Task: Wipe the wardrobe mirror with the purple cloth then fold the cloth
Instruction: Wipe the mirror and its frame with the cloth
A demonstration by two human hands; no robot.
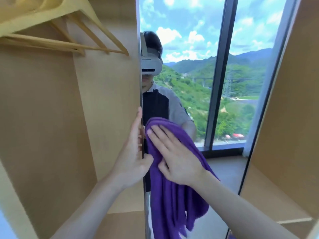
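While the view looked forward into an open wooden wardrobe [51, 118], pale wooden hangers [65, 31] hung at the upper left, empty of clothes. Moving right, the person's left hand [133, 152] gripped the mirror door's near edge: its fingers lay straight along the wooden back of the door, and its thumb hooked round the edge onto the glass side. Just to the right of that edge stood the wardrobe mirror [198, 75], a tall pane. It reflected a large window with blue sky, white clouds and green hills, and also the person wearing a grey headset and a dark and grey top. Against the lower left part of the glass, the right hand [174, 157] pressed the purple cloth [174, 195] flat, its fingers straight, close together and pointing up and to the left. The cloth was bunched beneath the palm, touching the mirror, and the rest of it hung down in loose folds below the wrist. Farther right, a plain wooden panel [290, 118] bordered the mirror.
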